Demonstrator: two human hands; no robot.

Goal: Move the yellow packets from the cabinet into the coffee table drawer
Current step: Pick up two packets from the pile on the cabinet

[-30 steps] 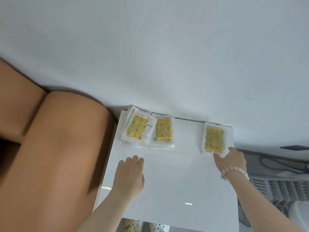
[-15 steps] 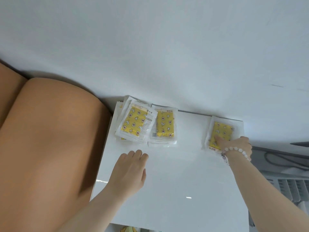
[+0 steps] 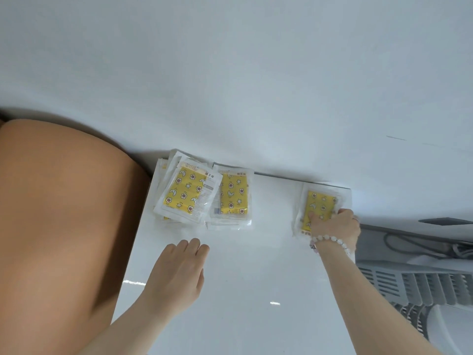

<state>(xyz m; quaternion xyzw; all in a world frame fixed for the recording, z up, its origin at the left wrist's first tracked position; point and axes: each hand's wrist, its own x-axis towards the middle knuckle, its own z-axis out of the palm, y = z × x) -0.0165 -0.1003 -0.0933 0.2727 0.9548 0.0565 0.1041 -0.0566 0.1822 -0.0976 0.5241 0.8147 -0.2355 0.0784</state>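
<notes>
Three lots of yellow packets lay along the wall on the white cabinet top (image 3: 256,278). Far left, off the cabinet: one tan cushion (image 3: 64,226). Lot one: loose stack (image 3: 186,193), rear left corner, top packet tilted. Lot two: smaller pile (image 3: 234,198), touching its right side. My left hand (image 3: 179,272), just in front, fingers relaxed, held nothing; possibly resting on the top. Lot three: lone packet (image 3: 320,206), well apart rightward, gripped at its near edge by my right hand (image 3: 335,226), bead bracelet (image 3: 330,239) at the wrist. Far right: grey slatted appliance (image 3: 422,283).
</notes>
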